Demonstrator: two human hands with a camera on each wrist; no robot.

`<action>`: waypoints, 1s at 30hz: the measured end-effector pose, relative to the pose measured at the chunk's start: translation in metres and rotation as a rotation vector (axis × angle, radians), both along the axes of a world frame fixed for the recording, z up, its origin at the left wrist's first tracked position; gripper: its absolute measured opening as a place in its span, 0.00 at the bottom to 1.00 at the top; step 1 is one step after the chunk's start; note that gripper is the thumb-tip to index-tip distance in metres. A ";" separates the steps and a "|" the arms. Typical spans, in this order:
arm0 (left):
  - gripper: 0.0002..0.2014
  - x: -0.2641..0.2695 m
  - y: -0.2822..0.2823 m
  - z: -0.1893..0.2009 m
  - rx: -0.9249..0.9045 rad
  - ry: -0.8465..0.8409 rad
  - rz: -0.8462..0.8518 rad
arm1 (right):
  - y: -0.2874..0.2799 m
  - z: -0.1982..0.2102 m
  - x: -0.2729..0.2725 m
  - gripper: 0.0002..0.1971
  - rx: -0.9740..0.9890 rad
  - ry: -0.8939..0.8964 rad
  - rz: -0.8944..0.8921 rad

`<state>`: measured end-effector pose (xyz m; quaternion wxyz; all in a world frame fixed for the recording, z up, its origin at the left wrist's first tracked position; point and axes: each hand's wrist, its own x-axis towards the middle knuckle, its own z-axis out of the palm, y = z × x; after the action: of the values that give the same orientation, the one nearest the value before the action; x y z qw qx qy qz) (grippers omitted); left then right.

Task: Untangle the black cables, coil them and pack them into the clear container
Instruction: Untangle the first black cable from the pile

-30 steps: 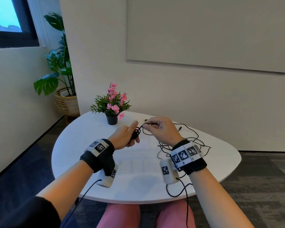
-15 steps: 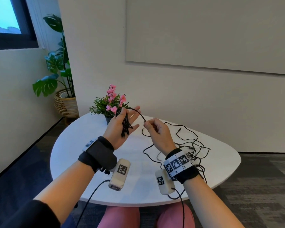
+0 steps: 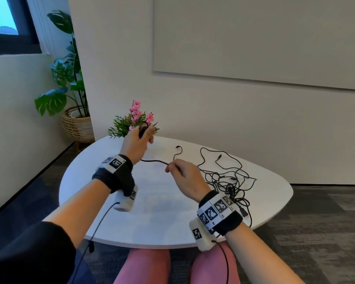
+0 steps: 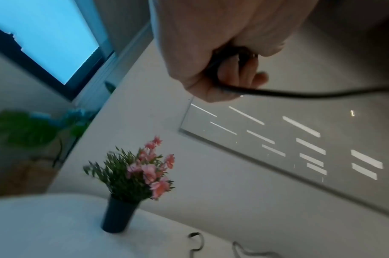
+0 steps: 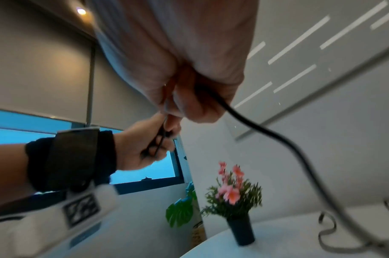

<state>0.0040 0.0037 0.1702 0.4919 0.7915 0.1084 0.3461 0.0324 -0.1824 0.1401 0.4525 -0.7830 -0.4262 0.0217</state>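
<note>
My left hand point(image 3: 145, 133) is raised in front of the flower pot and grips a small coil of black cable point(image 3: 142, 130); the left wrist view shows its fingers point(image 4: 244, 69) curled round the coil point(image 4: 242, 54). One strand point(image 3: 154, 160) runs from under that hand to my right hand point(image 3: 170, 167), which pinches it low over the table. In the right wrist view the cable point(image 5: 255, 127) drops from my right hand point(image 5: 182, 106) toward the table. A tangle of black cables point(image 3: 228, 179) lies to the right. I cannot make out the clear container.
A white rounded table point(image 3: 111, 181) carries a small pot of pink flowers point(image 3: 137, 119) at its far edge, right behind my left hand. A large plant in a wicker basket point(image 3: 78, 124) stands on the floor at the left wall. Wrist-camera leads hang off the near edge.
My left hand has lifted the coil up and away toward the flowers. My right hand has dropped lower and to the right, and a strand now stretches between the two hands.
</note>
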 end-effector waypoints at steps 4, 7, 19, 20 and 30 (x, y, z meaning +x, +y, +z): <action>0.35 -0.011 -0.013 -0.013 0.535 0.443 -0.087 | 0.001 0.014 0.012 0.10 0.036 -0.283 -0.039; 0.40 -0.019 -0.026 -0.019 0.322 0.422 -0.326 | 0.000 0.022 0.021 0.07 0.162 -0.211 -0.099; 0.14 -0.018 -0.041 -0.008 -0.617 -0.065 -0.355 | 0.003 0.002 0.029 0.12 0.314 0.138 -0.181; 0.15 -0.016 -0.042 -0.008 -0.671 -0.088 -0.329 | 0.006 0.000 0.027 0.11 0.296 0.116 -0.169; 0.16 -0.008 -0.022 0.007 -0.736 -0.190 -0.104 | 0.013 -0.015 0.001 0.13 -0.157 -0.036 0.125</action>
<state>-0.0038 -0.0187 0.1773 0.7679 0.5308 0.1390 0.3305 0.0329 -0.1696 0.1251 0.3798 -0.7882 -0.4792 0.0694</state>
